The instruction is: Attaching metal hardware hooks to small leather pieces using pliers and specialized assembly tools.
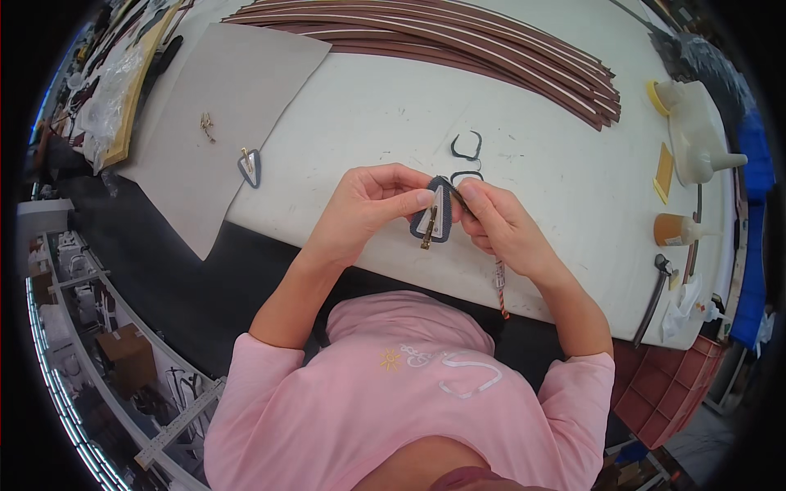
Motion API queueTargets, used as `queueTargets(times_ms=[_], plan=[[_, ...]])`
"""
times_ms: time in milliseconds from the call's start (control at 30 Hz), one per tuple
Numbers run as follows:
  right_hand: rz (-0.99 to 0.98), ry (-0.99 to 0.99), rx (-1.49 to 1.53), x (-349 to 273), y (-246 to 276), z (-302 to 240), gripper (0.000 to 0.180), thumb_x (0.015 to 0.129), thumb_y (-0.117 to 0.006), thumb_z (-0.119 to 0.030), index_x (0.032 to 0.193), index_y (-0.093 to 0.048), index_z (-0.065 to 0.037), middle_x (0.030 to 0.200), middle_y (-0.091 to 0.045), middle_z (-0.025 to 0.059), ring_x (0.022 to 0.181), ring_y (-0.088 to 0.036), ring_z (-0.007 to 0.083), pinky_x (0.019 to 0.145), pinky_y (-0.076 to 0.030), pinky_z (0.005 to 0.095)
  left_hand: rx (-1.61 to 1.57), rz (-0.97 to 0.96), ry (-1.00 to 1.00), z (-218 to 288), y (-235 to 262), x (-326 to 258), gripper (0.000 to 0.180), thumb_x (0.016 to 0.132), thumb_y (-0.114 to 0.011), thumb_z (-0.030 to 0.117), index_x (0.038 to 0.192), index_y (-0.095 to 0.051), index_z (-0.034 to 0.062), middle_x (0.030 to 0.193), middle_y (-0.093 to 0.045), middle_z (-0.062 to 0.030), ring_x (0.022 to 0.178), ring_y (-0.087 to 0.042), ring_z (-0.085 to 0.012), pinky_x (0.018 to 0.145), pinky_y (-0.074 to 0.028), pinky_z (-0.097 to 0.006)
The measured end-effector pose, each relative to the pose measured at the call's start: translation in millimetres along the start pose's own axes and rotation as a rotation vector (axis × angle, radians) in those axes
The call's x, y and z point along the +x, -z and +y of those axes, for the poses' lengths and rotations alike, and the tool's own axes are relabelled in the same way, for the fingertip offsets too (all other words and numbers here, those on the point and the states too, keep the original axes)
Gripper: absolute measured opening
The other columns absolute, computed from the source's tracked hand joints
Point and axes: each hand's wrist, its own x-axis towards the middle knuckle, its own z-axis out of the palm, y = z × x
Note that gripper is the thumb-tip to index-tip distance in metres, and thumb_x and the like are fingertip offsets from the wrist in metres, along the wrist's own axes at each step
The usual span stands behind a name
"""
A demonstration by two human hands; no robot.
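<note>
Close to the table's near edge, my left hand [368, 204] pinches a dark blue, rounded-triangular patch [440, 232] with a pale centre. A brass-coloured metal clip [430, 221] lies along that centre. My right hand [499, 221] is closed beside the patch, on a slim dark thing [460, 198] whose tip meets the patch's edge; its kind is mostly hidden by the fingers. Below this hand hangs an orange-and-dark twisted cord [503, 307]. Just beyond the fingers is a thin dark curved strip [468, 173], and a similar loose strip [467, 147] lies farther off.
On a grey sheet [237, 82] at left lie brass-coloured clips [207, 127]; a similar triangular patch [250, 168] sits at its edge. Long brown strips [458, 33] are stacked across the back. At right are a white bottle [696, 131], an amber bottle [673, 230] and a hammer [652, 299].
</note>
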Motion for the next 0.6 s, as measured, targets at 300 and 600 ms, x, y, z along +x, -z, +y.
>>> queueTargets(times_ms=[300, 600], plan=[[0.080, 0.066, -0.084, -2.3, -5.7, -5.2, 0.038, 0.108, -0.033, -0.032, 0.089, -0.052, -0.005, 0.068, -0.036, -0.0028, 0.062, -0.032, 0.0072, 0.057, -0.030, 0.0244, -0.029, 0.061, -0.066, -1.1, -4.8, 0.4, 0.019, 0.088, -0.070, 0.007, 0.106, -0.069, -0.0013, 0.092, -0.070, -0.0055, 0.083, -0.063, -0.0092, 0.074, -0.051, -0.024], [0.152, 0.116, -0.148, 1.3, -7.4, 1.0, 0.033, 0.107, -0.036, -0.027, 0.088, -0.049, -0.003, 0.070, -0.041, 0.0015, 0.065, -0.038, 0.0109, 0.060, -0.036, 0.0273, -0.022, 0.080, -0.101, -1.7, -11.2, 1.7, 0.017, 0.087, -0.071, 0.009, 0.102, -0.069, -0.0005, 0.090, -0.070, -0.0036, 0.080, -0.062, -0.0077, 0.073, -0.049, -0.023]])
